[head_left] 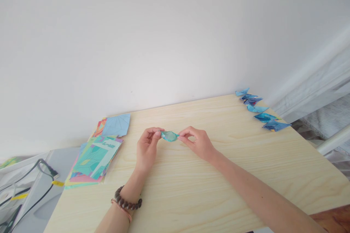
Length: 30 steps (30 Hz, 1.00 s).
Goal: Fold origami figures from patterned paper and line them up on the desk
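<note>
A small folded piece of teal paper is held just above the light wooden table, near its middle. My left hand pinches the paper's left end with thumb and fingers. My right hand pinches its right end. Both hands are closed on it, pulling it between them. A beaded bracelet sits on my left wrist.
A stack of coloured patterned paper sheets lies at the table's left edge. Several folded blue paper figures line the far right edge. Cables lie on a grey surface left of the table. A white wall stands behind.
</note>
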Available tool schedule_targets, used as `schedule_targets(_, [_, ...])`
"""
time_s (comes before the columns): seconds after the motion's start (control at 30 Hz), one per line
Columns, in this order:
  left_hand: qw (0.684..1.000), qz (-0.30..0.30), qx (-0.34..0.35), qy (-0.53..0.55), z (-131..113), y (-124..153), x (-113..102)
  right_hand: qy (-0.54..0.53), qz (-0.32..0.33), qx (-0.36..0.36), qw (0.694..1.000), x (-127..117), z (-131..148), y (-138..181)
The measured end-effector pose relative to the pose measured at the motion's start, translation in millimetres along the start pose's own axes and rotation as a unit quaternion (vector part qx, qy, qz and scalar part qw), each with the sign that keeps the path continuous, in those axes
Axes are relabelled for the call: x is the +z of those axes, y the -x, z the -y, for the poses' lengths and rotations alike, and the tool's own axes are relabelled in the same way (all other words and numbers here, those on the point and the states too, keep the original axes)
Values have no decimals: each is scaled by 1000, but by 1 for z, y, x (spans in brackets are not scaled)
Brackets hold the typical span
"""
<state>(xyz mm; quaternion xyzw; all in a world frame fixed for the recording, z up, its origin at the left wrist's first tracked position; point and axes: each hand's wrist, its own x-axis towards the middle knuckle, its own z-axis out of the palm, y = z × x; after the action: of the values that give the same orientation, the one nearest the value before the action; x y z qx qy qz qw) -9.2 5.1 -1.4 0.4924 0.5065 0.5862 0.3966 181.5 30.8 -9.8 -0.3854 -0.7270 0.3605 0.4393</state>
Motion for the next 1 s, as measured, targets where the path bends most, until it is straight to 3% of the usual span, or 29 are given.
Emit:
schedule_targets(0.3, [990,-9,-35,138,2,-1,2,4,-52,-49,997,1,3,0])
schedule_targets(0.4, [986,19,-43,161,0,-1,3,12,-56,-81,995,1,2,1])
schedule_targets(0.73, [974,159,-20,158,-6,2,-1,67,-46,-200,976,-4,0,2])
schedule_targets(1.0, [980,158,0,120,0,1,-4,135,-5,-215,967,-11,11,1])
